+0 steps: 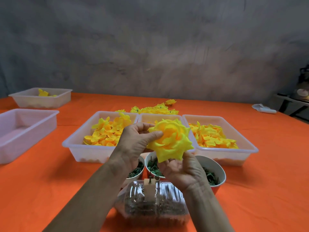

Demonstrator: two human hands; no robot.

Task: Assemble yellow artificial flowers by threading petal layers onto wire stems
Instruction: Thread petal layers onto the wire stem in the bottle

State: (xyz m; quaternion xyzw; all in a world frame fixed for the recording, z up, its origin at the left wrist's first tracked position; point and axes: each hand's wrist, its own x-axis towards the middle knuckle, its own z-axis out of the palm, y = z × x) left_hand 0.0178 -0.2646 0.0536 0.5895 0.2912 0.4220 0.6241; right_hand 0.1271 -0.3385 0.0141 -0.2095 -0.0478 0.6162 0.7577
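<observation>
A layered yellow flower (173, 141) is held up in front of the middle tray. My left hand (135, 143) pinches its left edge, thumb on the petals' face and fingers behind. My right hand (182, 169) cups it from below, fingers curled under the bloom. A thin dark wire stem (151, 168) stands upright in a small block on a clear plastic box (150, 201) below my hands. Loose yellow petal layers fill the left tray (107, 133) and the right tray (215, 136). The middle tray (145, 118) is mostly hidden by the flower.
Three white bowls (215, 168) of green parts stand before the trays. Finished yellow flowers (155, 108) lie behind the trays. A pink-white tray (25, 129) sits at the left, another tray (41, 97) with a few petals at far left. The table has an orange cloth (50, 181).
</observation>
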